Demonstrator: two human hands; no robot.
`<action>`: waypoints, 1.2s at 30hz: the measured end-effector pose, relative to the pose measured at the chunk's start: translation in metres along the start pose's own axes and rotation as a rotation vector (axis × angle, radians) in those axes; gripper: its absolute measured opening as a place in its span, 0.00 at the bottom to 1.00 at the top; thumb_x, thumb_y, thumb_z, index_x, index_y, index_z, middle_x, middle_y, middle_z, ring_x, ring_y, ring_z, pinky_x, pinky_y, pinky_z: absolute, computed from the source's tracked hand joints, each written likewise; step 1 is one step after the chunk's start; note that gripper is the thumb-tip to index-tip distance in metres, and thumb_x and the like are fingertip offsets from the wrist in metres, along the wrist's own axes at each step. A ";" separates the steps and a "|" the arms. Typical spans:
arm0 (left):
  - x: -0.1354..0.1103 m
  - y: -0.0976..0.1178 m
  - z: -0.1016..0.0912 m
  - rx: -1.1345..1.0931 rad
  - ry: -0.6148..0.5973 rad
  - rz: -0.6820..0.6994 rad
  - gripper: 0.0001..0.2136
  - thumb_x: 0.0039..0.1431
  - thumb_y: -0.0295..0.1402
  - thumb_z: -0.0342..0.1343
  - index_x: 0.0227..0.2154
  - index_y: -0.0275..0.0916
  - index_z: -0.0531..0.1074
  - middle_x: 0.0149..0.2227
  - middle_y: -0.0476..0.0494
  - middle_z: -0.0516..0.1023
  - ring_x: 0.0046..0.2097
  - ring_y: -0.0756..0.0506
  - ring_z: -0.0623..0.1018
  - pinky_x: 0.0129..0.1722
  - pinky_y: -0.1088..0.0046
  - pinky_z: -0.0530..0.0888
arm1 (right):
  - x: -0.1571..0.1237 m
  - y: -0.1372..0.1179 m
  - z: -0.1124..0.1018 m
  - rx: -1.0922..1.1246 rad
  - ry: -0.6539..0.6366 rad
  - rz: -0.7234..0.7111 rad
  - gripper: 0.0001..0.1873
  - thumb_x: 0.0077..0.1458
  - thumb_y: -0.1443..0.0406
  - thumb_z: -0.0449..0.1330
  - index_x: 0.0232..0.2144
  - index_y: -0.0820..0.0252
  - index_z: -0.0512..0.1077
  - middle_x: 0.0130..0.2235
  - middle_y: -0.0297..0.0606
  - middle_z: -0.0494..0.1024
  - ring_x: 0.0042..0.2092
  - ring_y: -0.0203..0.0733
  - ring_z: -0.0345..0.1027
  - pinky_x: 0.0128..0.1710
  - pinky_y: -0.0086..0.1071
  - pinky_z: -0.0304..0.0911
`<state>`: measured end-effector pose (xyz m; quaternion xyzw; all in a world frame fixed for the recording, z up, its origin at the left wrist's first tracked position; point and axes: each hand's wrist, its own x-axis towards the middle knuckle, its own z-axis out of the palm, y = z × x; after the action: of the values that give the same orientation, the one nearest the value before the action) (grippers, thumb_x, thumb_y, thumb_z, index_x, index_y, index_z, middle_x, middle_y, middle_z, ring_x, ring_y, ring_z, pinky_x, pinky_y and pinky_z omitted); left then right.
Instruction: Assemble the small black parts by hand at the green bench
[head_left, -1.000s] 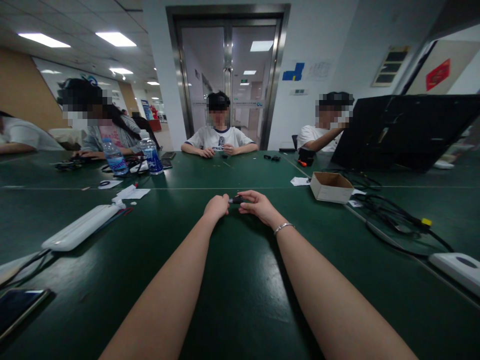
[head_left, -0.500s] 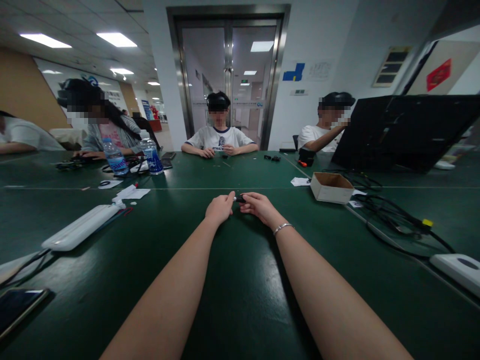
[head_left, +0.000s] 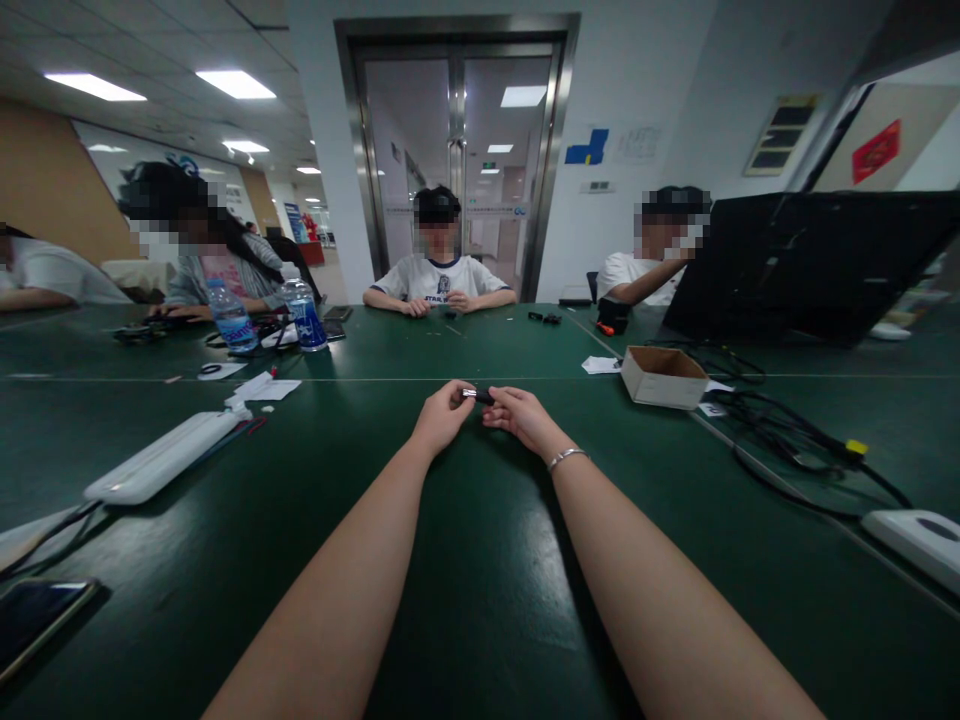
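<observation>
Both my arms reach forward over the dark green table (head_left: 487, 600). My left hand (head_left: 441, 413) and my right hand (head_left: 521, 415) meet at the middle of the table, fingers pinched on a small black part with a silvery end (head_left: 478, 395). Each hand grips one end of it, just above the table top. A thin metal bracelet (head_left: 566, 456) sits on my right wrist. What the small part is cannot be made out.
A white power strip (head_left: 161, 455) lies at the left, a phone (head_left: 37, 615) at the near left edge. An open cardboard box (head_left: 664, 374), black cables (head_left: 795, 440) and a black laptop lid (head_left: 810, 260) are at the right. Water bottles (head_left: 304, 312) and several seated people are across the table.
My left hand has turned and lifted slightly, its fingers closing on the part's left end. My right hand has stayed almost in place. The view has shifted very little.
</observation>
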<state>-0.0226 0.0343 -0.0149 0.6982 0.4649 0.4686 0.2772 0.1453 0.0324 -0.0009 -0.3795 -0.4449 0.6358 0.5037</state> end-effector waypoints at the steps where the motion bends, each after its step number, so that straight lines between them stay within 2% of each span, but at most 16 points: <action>1: 0.000 0.000 0.000 -0.009 0.003 -0.004 0.12 0.57 0.40 0.54 0.40 0.40 0.73 0.34 0.48 0.75 0.34 0.49 0.73 0.35 0.75 0.69 | 0.000 0.001 0.000 0.000 -0.003 0.000 0.07 0.62 0.68 0.59 0.31 0.66 0.69 0.24 0.41 0.75 0.23 0.36 0.72 0.27 0.27 0.73; 5: 0.001 -0.003 0.001 -0.042 0.021 -0.020 0.13 0.56 0.42 0.56 0.38 0.39 0.74 0.34 0.45 0.76 0.36 0.48 0.74 0.36 0.74 0.70 | 0.002 0.002 -0.002 -0.006 -0.017 0.002 0.07 0.61 0.67 0.61 0.31 0.65 0.69 0.24 0.40 0.76 0.23 0.36 0.72 0.28 0.27 0.74; 11: 0.004 -0.004 0.000 -0.177 0.027 0.010 0.12 0.52 0.34 0.60 0.39 0.37 0.73 0.38 0.43 0.77 0.39 0.47 0.75 0.40 0.72 0.71 | 0.001 0.001 -0.002 -0.009 -0.015 -0.003 0.06 0.61 0.67 0.60 0.32 0.66 0.69 0.24 0.40 0.75 0.23 0.35 0.72 0.27 0.26 0.74; 16: 0.005 -0.001 -0.001 -0.256 0.021 -0.037 0.11 0.48 0.30 0.62 0.37 0.35 0.74 0.39 0.40 0.78 0.40 0.46 0.76 0.45 0.68 0.72 | 0.001 0.002 -0.003 -0.025 -0.026 -0.010 0.06 0.60 0.68 0.61 0.32 0.66 0.69 0.24 0.40 0.75 0.23 0.35 0.72 0.27 0.27 0.73; 19: 0.005 0.001 -0.003 -0.263 -0.001 -0.114 0.13 0.47 0.35 0.64 0.35 0.34 0.74 0.37 0.40 0.78 0.39 0.45 0.77 0.44 0.68 0.72 | 0.002 0.004 -0.005 -0.048 -0.067 -0.043 0.05 0.57 0.70 0.64 0.35 0.65 0.70 0.26 0.38 0.76 0.25 0.35 0.72 0.29 0.28 0.74; 22: 0.004 0.001 -0.006 -0.229 -0.021 -0.176 0.16 0.47 0.42 0.63 0.34 0.34 0.75 0.34 0.40 0.79 0.36 0.45 0.76 0.38 0.70 0.72 | 0.002 0.005 -0.008 -0.065 -0.125 -0.081 0.10 0.53 0.73 0.65 0.38 0.62 0.71 0.30 0.35 0.76 0.27 0.34 0.73 0.31 0.28 0.74; 27: 0.005 -0.002 -0.008 -0.173 -0.060 -0.174 0.21 0.49 0.51 0.58 0.25 0.34 0.73 0.25 0.44 0.75 0.29 0.48 0.72 0.32 0.72 0.68 | 0.001 0.006 -0.009 -0.094 -0.152 -0.104 0.13 0.50 0.74 0.67 0.39 0.60 0.72 0.29 0.31 0.73 0.28 0.34 0.73 0.32 0.27 0.74; 32: 0.005 0.000 -0.008 -0.201 -0.073 -0.202 0.22 0.49 0.53 0.57 0.23 0.34 0.73 0.22 0.45 0.73 0.27 0.49 0.71 0.30 0.73 0.67 | 0.000 0.005 -0.009 -0.102 -0.173 -0.103 0.13 0.51 0.74 0.66 0.39 0.61 0.71 0.31 0.33 0.74 0.29 0.33 0.73 0.32 0.26 0.73; 36: 0.006 -0.002 -0.007 -0.202 -0.098 -0.220 0.23 0.53 0.52 0.52 0.19 0.35 0.70 0.19 0.47 0.70 0.23 0.50 0.69 0.29 0.74 0.66 | -0.001 0.004 -0.009 -0.109 -0.197 -0.101 0.15 0.51 0.75 0.65 0.41 0.61 0.72 0.33 0.34 0.74 0.30 0.33 0.73 0.33 0.26 0.74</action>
<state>-0.0289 0.0403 -0.0112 0.6338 0.4751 0.4450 0.4179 0.1524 0.0321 -0.0076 -0.3192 -0.5446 0.6186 0.4678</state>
